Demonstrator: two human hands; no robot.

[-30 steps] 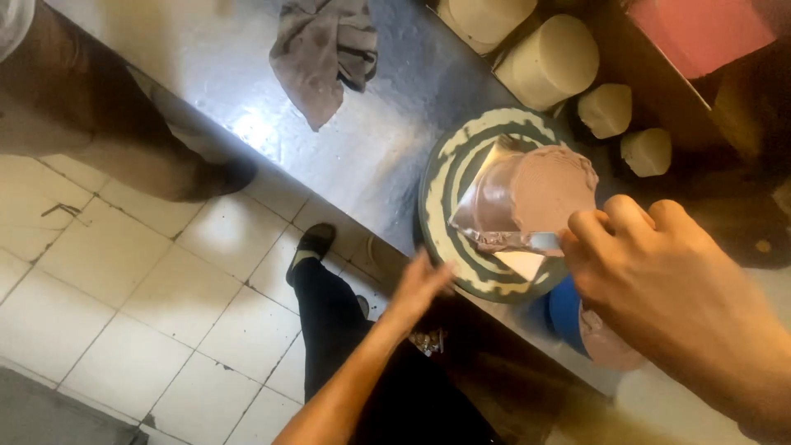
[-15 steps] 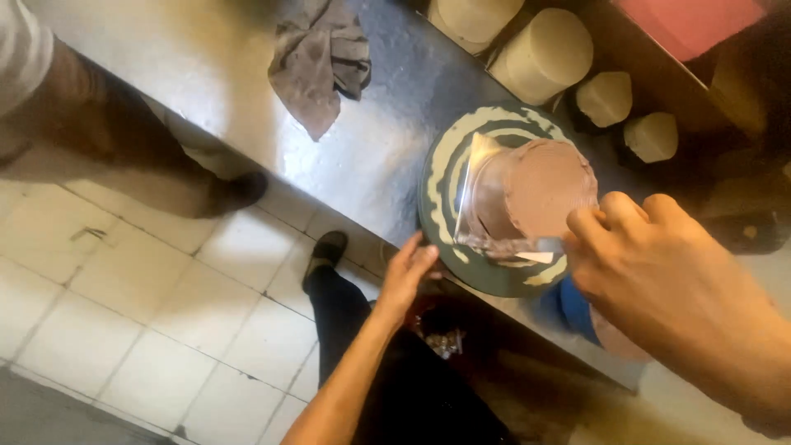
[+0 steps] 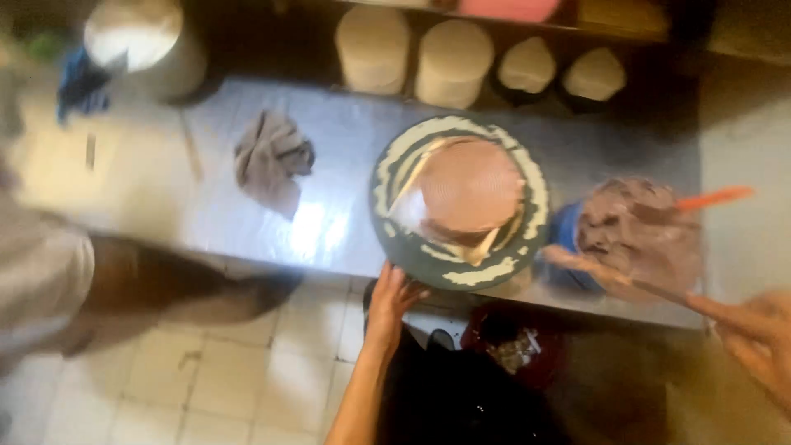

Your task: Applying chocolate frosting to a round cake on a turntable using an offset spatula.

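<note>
A round cake (image 3: pixel 470 194) coated in brown cream stands on a dark green turntable (image 3: pixel 428 259) smeared with pale cream, at the near edge of a steel counter. My left hand (image 3: pixel 394 295) touches the turntable's near rim with its fingers apart. My right hand (image 3: pixel 758 339) is at the lower right, off to the side of the cake, and grips a long spatula (image 3: pixel 614 276). The spatula's cream-covered blade points left, in front of a blue bowl (image 3: pixel 567 235) heaped with brown cream (image 3: pixel 638 227). The frame is blurred.
An orange-handled tool (image 3: pixel 715 198) sticks out of the cream bowl. A crumpled grey cloth (image 3: pixel 272 161) lies on the steel counter (image 3: pixel 321 222). Pale tubs (image 3: pixel 453 62) line the back shelf. Another person's leg and shoe (image 3: pixel 189 288) are on the tiled floor at the left.
My right hand has pulled back from the cake to the right with the spatula. My left hand stays at the turntable's rim. The view has swung, showing the cream bowl.
</note>
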